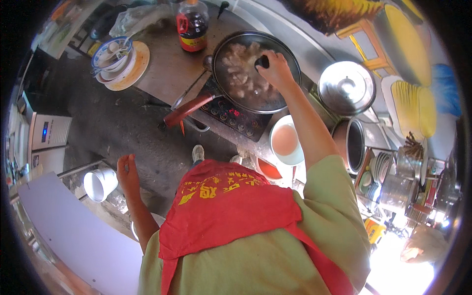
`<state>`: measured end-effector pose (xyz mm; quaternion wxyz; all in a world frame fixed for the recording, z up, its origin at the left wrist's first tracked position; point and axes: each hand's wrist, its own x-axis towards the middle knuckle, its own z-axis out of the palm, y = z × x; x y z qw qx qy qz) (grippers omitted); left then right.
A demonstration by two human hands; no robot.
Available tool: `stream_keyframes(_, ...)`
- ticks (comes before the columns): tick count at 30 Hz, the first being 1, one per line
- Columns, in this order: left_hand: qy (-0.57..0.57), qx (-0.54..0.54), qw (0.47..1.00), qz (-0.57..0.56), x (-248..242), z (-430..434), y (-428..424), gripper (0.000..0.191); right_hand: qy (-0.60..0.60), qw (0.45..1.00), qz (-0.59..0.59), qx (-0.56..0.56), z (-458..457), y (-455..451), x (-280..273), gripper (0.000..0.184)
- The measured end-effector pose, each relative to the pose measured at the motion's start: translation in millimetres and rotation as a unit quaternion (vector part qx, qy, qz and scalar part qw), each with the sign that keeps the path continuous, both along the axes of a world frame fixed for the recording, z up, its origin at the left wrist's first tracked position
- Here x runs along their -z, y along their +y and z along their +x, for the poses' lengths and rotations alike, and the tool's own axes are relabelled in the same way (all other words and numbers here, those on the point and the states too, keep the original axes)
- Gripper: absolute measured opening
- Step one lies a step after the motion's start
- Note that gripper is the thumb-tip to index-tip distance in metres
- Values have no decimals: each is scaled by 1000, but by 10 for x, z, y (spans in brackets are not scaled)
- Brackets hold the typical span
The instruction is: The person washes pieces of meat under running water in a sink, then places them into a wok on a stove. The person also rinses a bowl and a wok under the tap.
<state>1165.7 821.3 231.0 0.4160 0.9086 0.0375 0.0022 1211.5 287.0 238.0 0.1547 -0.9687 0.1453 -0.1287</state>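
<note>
Over a large dark pan, my right hand [274,68] grips the black knob [262,63] of what seems to be a clear lid covering the pan [284,101]. Pieces of meat in liquid [239,70] show beneath it. The pan sits on an induction cooker [239,121] with a lit red display, its red-brown handle [188,110] pointing to the lower left. My left hand [128,167] hangs away from the counter at the left, fingers bent; nothing is seen in it. A white bowl of pinkish liquid [284,141] stands below my right forearm.
A sauce bottle [193,29] stands left of the pan on the metal counter [158,55]. Stacked bowls with spoons [112,59] sit at the counter's edge. Right of the pan are a shiny metal lid [346,88] and a deep pot [354,145]. A white bucket [100,185] is at lower left.
</note>
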Motion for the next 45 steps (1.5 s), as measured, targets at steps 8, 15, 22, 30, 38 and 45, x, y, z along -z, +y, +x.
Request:
stream_keyframes(8,29,56,997,-47,849,10,364,18,-36,995,94,-25,-598,-365,-106,49)
stream_keyframes(15,287,73,930,-219,2540,-440,1153,16,32,943,124,308,-2986,-484,484,32)
stream_keyframes(22,170,491,845,128,2413,256,649,19,-157,503,728,438,-3626,627,1273,44)
stream_keyframes(30,243,415,874,65,1619,468,-727,28,-267,429,754,419,-3456,961,1143,33)
stream_keyframes(38,265,503,813,125,1345,-864,-1058,30,-365,409,768,330,-4727,1155,516,39)
stream_keyframes(45,266,610,742,80,1301,-2123,-2337,17,-386,434,700,416,-6575,1329,276,38)
